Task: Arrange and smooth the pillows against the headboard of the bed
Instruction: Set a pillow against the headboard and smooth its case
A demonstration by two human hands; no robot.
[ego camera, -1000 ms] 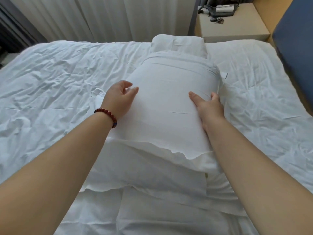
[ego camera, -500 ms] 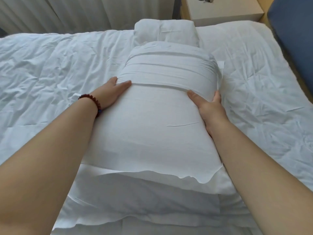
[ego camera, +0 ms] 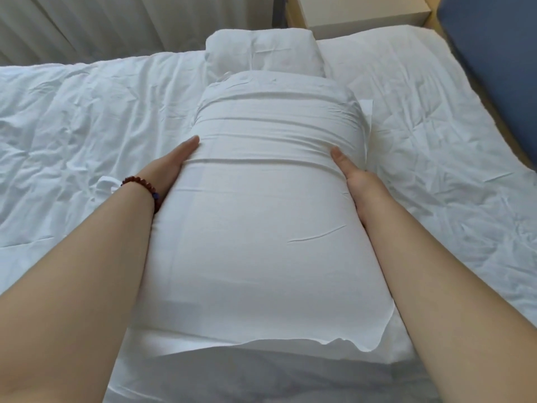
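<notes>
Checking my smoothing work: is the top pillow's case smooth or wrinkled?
Partly wrinkled: the top pillow has crosswise folds past left hand and right hand; near half mostly smooth.

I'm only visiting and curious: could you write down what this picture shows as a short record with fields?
bed: creased white cover, curtain behind
near pillow: white, plump, on more white bedding; cloth bunched in folds across its far half
far pillow: white, just beyond it, by the nightstand
left hand: flat against the near pillow's left side; beaded bracelet on the wrist
right hand: flat against its right side
</notes>
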